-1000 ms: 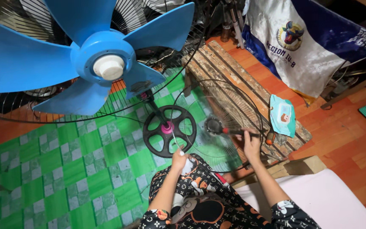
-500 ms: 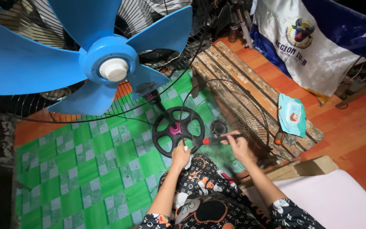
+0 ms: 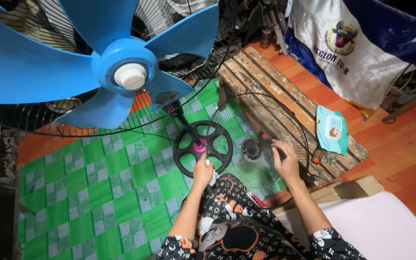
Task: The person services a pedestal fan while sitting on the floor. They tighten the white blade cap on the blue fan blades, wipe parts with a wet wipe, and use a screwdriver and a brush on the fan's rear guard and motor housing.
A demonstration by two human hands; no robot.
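Observation:
A large blue fan blade (image 3: 121, 72) with a white hub stands close to me inside a black wire cage (image 3: 34, 123). Its pole runs down to a round black spoked base (image 3: 203, 144) with a pink centre. My left hand (image 3: 203, 173) rests on the near rim of that base, closed on a small white cloth (image 3: 212, 179). To the right a loose wire fan guard (image 3: 253, 149) leans over the mat and the wooden bench. My right hand (image 3: 285, 163) is at the guard's centre, gripping a dark tool with a red end (image 3: 268, 139).
A green checked mat (image 3: 97, 192) covers the floor. A slatted wooden bench (image 3: 266, 82) lies behind the guard, with a teal pack of wipes (image 3: 331, 129) on it. A white and blue banner (image 3: 362, 53) hangs at the back right. A white cushion (image 3: 386, 231) and cardboard (image 3: 352, 188) are near right.
My right hand has moved left along the loose guard to its centre hub, still with the tool. My left hand stays at the black base. My head has shifted, so the view moved.

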